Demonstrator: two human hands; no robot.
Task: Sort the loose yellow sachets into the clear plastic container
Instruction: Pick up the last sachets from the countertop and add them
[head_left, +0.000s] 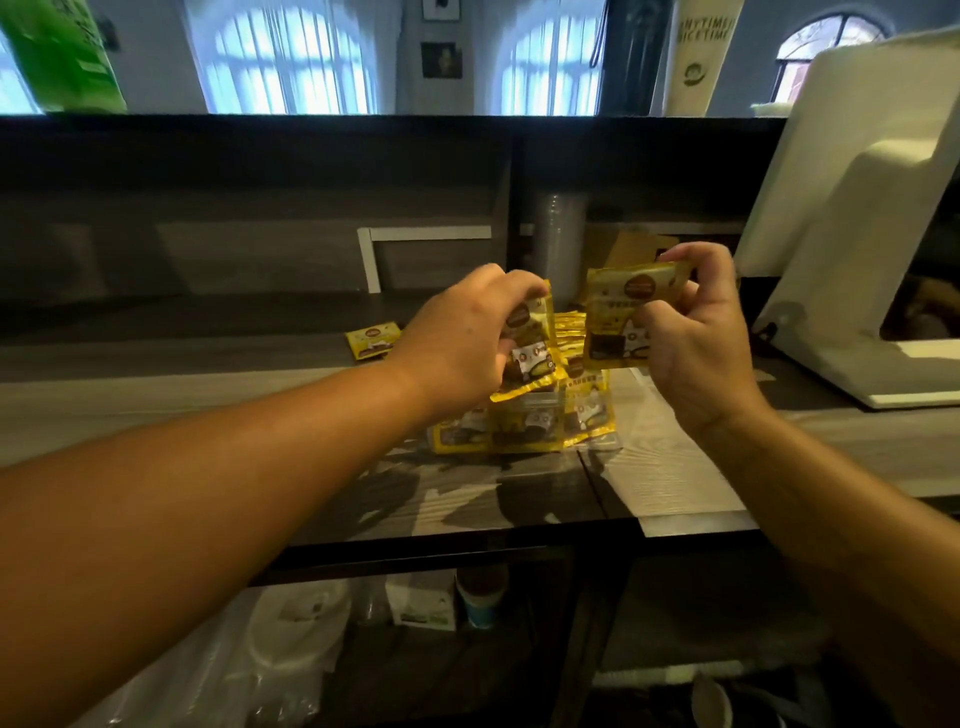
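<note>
The grey wood-grain worktop (685, 478) carries everything here, with a big white machine (852, 270) parked off to the right, well out of the sorting zone. Mid-worktop sits the clear plastic container (524, 415) — hard to make out its walls, but the yellow sachets inside (524, 426) stand upright in rows, faces forward, probably so more fit and they stay tidy.

The person's left hand (457, 348) hovers right over that container, grip closed on a small bunch of sachets (530, 338) held vertical, likely to slot them in the same way as the rest. The right hand (701, 338) is up beside it, grip pinching another sachet (628, 317) by its top and side edges — looks like squaring it up first.

One stray sachet (373, 339) lies flat further back on the left, apart from the pile and not yet collected.
</note>
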